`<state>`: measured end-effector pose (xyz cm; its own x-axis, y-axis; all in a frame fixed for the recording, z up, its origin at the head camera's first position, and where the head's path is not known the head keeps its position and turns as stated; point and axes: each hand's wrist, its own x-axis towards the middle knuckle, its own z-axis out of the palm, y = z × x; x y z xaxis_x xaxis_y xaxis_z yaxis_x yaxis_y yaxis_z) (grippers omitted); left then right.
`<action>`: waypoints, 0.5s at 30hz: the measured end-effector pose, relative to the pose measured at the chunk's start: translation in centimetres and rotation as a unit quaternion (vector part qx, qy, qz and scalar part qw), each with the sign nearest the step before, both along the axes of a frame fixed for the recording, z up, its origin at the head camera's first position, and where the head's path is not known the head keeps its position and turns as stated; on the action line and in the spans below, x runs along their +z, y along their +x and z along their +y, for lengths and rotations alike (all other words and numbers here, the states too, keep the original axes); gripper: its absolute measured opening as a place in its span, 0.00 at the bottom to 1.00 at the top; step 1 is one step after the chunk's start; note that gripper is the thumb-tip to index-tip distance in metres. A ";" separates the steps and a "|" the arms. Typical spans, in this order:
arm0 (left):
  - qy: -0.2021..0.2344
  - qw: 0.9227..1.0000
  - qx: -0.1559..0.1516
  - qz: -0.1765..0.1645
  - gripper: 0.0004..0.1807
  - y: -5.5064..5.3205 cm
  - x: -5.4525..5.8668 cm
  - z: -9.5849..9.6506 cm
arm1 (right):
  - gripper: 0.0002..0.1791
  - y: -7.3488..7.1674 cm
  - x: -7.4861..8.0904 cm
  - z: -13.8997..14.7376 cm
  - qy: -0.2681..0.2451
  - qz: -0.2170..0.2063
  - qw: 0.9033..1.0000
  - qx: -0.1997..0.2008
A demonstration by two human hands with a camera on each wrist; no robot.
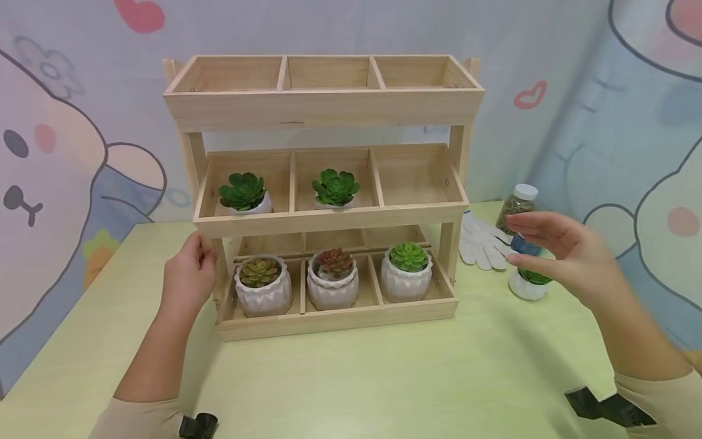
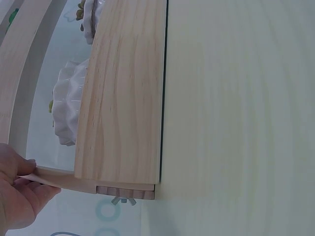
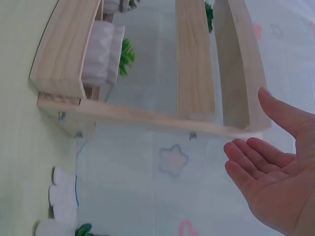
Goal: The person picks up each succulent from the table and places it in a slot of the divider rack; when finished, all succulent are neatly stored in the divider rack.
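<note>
A three-tier wooden plant stand (image 1: 323, 111) stands on the table. My left hand (image 1: 189, 274) holds its left upright post (image 2: 66, 178) between thumb and fingers, below the middle tier. My right hand (image 1: 573, 256) is raised to the right of the stand, thumb and fingers apart, holding nothing. In the bottom tier, three white pots (image 1: 265, 299) hold a yellowish, a reddish and a bright green succulent (image 1: 408, 256). Two dark green succulents (image 1: 336, 186) sit in the left and middle compartments of the middle tier. The top tier's compartments hold nothing visible.
Right of the stand lie white gloves (image 1: 482, 244). Behind my right hand are a white-lidded jar (image 1: 515, 207), a blue item (image 1: 524, 245) and another potted succulent (image 1: 528, 288), all partly hidden. A patterned cloth (image 1: 351, 27) hangs behind the table (image 1: 340, 384).
</note>
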<state>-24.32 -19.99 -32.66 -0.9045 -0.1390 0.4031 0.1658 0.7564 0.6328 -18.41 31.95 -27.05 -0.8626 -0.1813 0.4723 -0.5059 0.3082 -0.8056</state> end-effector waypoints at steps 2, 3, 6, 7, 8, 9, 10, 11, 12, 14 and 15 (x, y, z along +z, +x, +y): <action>-0.001 1.000 0.001 -0.002 0.10 0.0 0.0 0.0 | 0.28 0.1 -0.3 0.8 0.010 -0.006 1.000 -0.023; -0.001 1.000 0.002 -0.002 0.09 0.0 0.0 0.0 | 0.28 0.0 -0.5 1.2 0.020 -0.007 0.999 -0.035; -0.002 1.000 0.003 0.001 0.08 -0.1 0.0 0.0 | 0.27 -0.2 -1.3 2.5 0.039 -0.020 0.997 -0.068; -0.002 1.000 0.002 0.002 0.08 -0.1 0.0 0.0 | 0.27 -0.2 -1.6 2.9 0.047 -0.026 0.995 -0.078; -0.002 1.000 0.000 0.003 0.09 -0.1 0.0 0.0 | 0.26 -0.3 -1.9 3.4 0.054 -0.033 0.994 -0.087; -0.002 1.000 -0.001 0.004 0.09 -0.1 0.0 0.0 | 0.26 -0.5 -2.3 3.8 0.060 -0.036 0.993 -0.095; -0.002 1.000 -0.002 0.005 0.09 -0.1 -0.1 0.0 | 0.26 -0.6 -2.6 4.2 0.062 -0.039 0.992 -0.100; -0.002 1.000 -0.002 0.005 0.10 -0.1 -0.1 0.0 | 0.26 -0.7 -2.9 4.6 0.064 -0.041 0.992 -0.103; -0.003 1.000 -0.001 0.005 0.09 -0.1 -0.1 0.0 | 0.26 -0.9 -3.2 5.0 0.066 -0.041 0.991 -0.107; -0.003 1.000 0.001 0.006 0.09 0.0 -0.1 0.1 | 0.26 -1.2 -3.8 5.7 0.066 -0.043 0.990 -0.114; -0.004 1.000 0.001 0.006 0.10 0.0 0.0 0.1 | 0.25 -1.3 -4.0 6.1 0.066 -0.043 0.990 -0.118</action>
<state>-24.35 -19.92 -32.70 -0.8989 -0.1382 0.4157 0.1719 0.7615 0.6249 -19.76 38.02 -31.04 -0.9246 -0.0257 0.3800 -0.3382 0.5146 -0.7879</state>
